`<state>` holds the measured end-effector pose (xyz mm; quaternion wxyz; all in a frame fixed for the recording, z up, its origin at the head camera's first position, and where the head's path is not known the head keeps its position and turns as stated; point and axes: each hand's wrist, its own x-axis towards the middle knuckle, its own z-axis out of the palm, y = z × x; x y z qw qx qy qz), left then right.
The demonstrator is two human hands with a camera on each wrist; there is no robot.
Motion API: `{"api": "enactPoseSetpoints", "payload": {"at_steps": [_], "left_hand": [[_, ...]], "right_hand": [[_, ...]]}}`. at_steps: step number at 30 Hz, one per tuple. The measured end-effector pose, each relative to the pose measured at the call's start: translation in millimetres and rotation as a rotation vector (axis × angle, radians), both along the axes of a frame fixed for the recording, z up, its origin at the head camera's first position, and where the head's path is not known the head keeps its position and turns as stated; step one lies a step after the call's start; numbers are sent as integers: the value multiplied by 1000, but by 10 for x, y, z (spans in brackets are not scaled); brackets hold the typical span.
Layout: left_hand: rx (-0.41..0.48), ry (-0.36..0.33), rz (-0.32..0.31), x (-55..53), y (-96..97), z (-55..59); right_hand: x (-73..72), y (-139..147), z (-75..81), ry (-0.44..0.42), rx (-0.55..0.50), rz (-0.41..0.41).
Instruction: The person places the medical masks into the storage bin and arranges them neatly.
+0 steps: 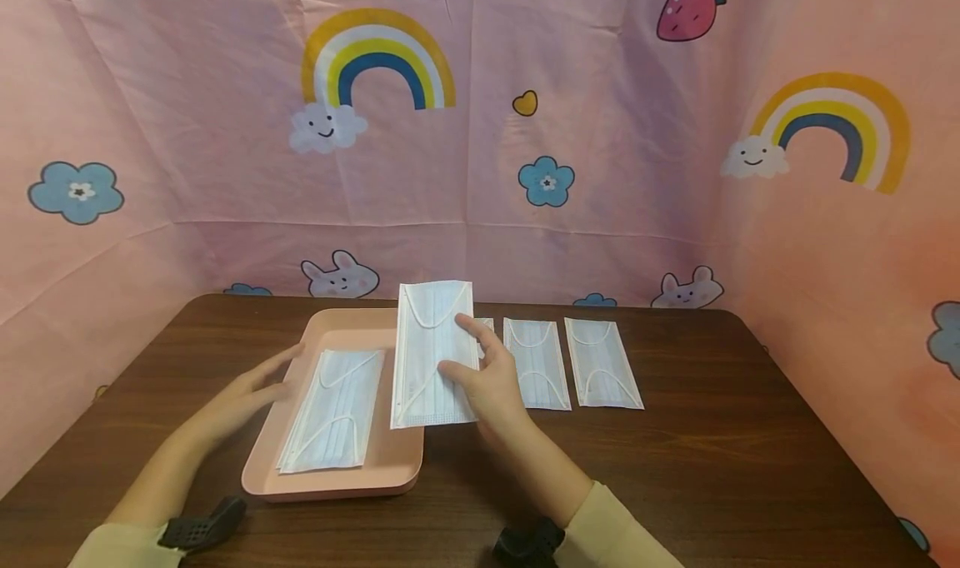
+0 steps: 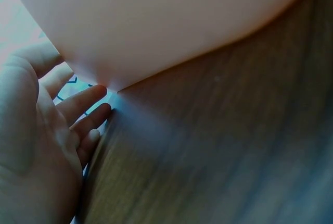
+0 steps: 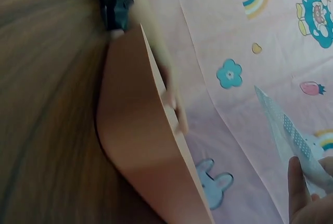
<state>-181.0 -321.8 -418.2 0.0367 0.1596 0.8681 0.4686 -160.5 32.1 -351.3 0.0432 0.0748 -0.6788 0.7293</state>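
My right hand (image 1: 498, 389) pinches a pale blue disposable face mask (image 1: 429, 343) by its right edge, thumb and fingers on it. This mask is held above the right side of a pink tray (image 1: 330, 495), its white ear loops showing. In the right wrist view the same mask (image 3: 283, 130) appears nearly edge-on, raised over the tray wall (image 3: 138, 114). My left hand (image 1: 243, 401) is at the tray's left side, with relaxed fingers (image 2: 83, 101) right at its rim. Inside the tray, on the left, lies a small stack of face masks (image 1: 333, 414).
Two face masks, a nearer one (image 1: 537, 364) and one farther right (image 1: 602, 364), lie side by side on the dark wooden table (image 1: 712, 468). Another mask (image 1: 486, 324) is mostly hidden behind my right hand. A pink patterned cloth (image 1: 480, 185) hangs around the table's back and sides.
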Motion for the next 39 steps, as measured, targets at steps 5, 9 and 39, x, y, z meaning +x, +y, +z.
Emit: {"api": "enactPoseSetpoints", "payload": {"at_steps": [5,9,39], "left_hand": [[4,22,-10,2,12,-9],[13,20,-17,-14,22,-29],[-56,42,-7,-31,-13,-27]], "right_hand": [[16,-247,-46,-40,-16,3],[17,-427,-93,-91,-36,15],[-112,-1274,-318,-282,-23,-122]]}}
